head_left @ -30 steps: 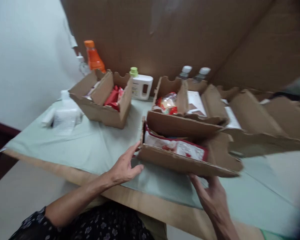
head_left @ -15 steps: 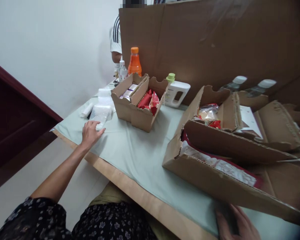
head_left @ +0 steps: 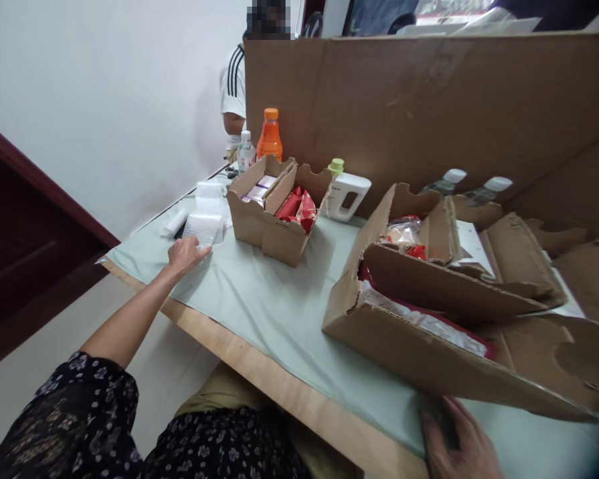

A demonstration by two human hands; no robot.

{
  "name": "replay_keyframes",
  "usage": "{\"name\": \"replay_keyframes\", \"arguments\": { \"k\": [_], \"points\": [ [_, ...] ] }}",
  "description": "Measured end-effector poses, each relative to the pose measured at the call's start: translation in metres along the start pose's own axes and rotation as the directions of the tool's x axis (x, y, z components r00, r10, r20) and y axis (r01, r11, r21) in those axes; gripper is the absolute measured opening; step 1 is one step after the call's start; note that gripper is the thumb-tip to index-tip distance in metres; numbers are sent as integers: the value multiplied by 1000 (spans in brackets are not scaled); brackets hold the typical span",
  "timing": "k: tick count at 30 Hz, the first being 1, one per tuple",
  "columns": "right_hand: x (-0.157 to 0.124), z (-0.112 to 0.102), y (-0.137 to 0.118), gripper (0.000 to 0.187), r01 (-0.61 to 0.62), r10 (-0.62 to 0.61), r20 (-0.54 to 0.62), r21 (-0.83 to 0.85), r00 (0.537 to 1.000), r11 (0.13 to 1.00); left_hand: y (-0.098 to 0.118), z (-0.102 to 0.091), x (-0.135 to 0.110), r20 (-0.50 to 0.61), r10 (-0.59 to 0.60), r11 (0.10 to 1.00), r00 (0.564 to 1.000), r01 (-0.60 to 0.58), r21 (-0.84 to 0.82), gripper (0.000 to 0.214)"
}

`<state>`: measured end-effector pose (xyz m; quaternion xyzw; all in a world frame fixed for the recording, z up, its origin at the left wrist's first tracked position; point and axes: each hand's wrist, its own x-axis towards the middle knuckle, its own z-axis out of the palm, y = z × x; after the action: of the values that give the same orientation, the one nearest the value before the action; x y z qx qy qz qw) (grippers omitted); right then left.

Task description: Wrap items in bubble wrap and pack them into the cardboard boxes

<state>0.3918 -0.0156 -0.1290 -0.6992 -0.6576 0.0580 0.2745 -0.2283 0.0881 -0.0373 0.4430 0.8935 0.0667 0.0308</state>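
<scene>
My left hand (head_left: 184,255) is at the near edge of a sheet of bubble wrap (head_left: 204,225) on the left of the table. Its fingers are curled down onto that edge, with the thumb pointing right. A dark object shows just under the wrap's left side, beside a white roll (head_left: 174,223). At the front right, my right hand (head_left: 462,442) is closed around a dark, flat object (head_left: 442,422). Blur hides its exact kind. It rests low by the table edge, in front of the large cardboard box (head_left: 404,359).
A smaller divided cardboard box (head_left: 279,246) holds red packets (head_left: 299,207) and white boxes. Behind stand an orange bottle (head_left: 270,138), a clear bottle (head_left: 246,154) and a white jug (head_left: 349,196). A tall cardboard panel (head_left: 379,100) blocks the back; a person (head_left: 233,86) is beyond it.
My left hand has come down onto the bubble wrap's near edge, its fingers curling in. My right hand stays on the dark object. The view has tilted up a little.
</scene>
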Motion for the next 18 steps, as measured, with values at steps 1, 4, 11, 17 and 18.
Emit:
{"name": "replay_keyframes", "arguments": {
  "k": [1, 4, 11, 17, 18],
  "points": [
    [0, 0, -1, 57, 1, -1, 1, -3, 1000, 1000, 3, 0, 2, 4, -3, 1000, 1000, 3, 1, 44],
    [1, -1, -5, 56, 11, -11, -12, 3, 1000, 1000, 11, 0, 6, 13, -12, 1000, 1000, 12, -18, 39],
    [1, -3, -12, 51, 25, -25, -24, 35, 999, 999, 2, -38, 7, -131, -54, 954, 990, 13, -299, 12],
    [0, -10, -21, 54, 24, -20, -94, 43, 995, 999, -15, -102, -9, -194, -105, 697, 975, -67, -714, 25],
    [-4, -13, -25, 53, 24, -16, -144, 50, 989, 998, -16, -109, -18, -158, -77, 631, 984, -74, -773, 27]
  ]
}}
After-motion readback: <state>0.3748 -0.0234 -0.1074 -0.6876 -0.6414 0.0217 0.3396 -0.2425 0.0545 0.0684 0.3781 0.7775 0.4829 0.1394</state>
